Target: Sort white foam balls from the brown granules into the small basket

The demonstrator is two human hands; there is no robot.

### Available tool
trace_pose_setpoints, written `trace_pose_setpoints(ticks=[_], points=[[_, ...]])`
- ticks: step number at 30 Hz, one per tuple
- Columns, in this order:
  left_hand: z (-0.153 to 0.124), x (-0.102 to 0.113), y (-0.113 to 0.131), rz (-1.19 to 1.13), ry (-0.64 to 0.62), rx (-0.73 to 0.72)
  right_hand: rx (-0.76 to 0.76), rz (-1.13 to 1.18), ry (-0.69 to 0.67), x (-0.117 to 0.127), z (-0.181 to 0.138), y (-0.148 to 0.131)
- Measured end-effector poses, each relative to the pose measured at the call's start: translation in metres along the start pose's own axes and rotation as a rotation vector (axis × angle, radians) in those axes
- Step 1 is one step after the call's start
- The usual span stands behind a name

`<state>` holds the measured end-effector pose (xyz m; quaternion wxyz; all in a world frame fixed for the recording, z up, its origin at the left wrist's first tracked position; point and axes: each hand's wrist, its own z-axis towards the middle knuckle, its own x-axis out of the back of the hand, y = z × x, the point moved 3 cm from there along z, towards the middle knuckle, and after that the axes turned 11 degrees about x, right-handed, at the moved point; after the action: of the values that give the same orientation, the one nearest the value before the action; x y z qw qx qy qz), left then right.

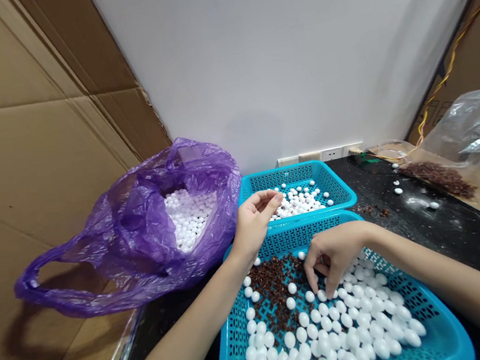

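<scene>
My left hand point(252, 220) is raised over the near rim of the far blue basket point(340, 186), palm up and fingers curled; what it holds, if anything, is hidden. My right hand point(330, 257) reaches down into the near blue basket point(444, 336), fingertips pinched among white balls point(335, 334) beside a patch of dark brown bits point(277, 289). The far basket holds a smaller heap of white balls point(299, 200).
A purple plastic bag point(135, 232) full of white balls lies open at the left. At the right, a clear plastic bag point(471, 127) holds brown bits, and loose balls point(397, 186) lie on the black tabletop point(454, 226). Cardboard lines the left side; a white wall stands behind.
</scene>
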<state>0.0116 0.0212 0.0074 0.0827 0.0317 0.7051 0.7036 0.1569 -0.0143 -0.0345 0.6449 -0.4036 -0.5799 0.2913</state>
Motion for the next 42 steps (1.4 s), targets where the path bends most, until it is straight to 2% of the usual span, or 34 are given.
trace_pose_setpoints(ticks=[13,15,19,22,25,27,30,36,42], points=[[0.0,-0.001,0.0,0.011,-0.004,0.013,0.027,-0.024,0.008,0.0,0.001,-0.006],[0.001,0.0,-0.001,-0.029,-0.014,0.037,0.051,0.004,0.064,0.003,0.001,-0.01],[0.004,0.002,-0.003,-0.264,-0.054,0.157,0.182,0.193,0.323,0.015,-0.002,-0.015],[0.004,0.001,-0.003,-0.44,-0.141,0.255,0.356,0.402,0.641,0.028,-0.007,-0.012],[0.002,-0.002,-0.002,-0.464,-0.247,0.296,0.444,0.469,0.998,0.04,-0.015,-0.005],[0.0,-0.004,-0.001,-0.421,-0.286,0.276,0.417,0.502,1.109,0.043,-0.017,-0.002],[-0.002,-0.008,0.0,-0.349,-0.328,0.229,0.393,0.529,1.135,0.044,-0.017,-0.002],[-0.003,-0.01,-0.002,-0.198,-0.404,0.12,0.454,0.497,1.121,0.045,-0.016,-0.003],[-0.005,-0.009,-0.002,-0.079,-0.451,0.057,0.492,0.512,1.053,0.043,-0.013,-0.003]])
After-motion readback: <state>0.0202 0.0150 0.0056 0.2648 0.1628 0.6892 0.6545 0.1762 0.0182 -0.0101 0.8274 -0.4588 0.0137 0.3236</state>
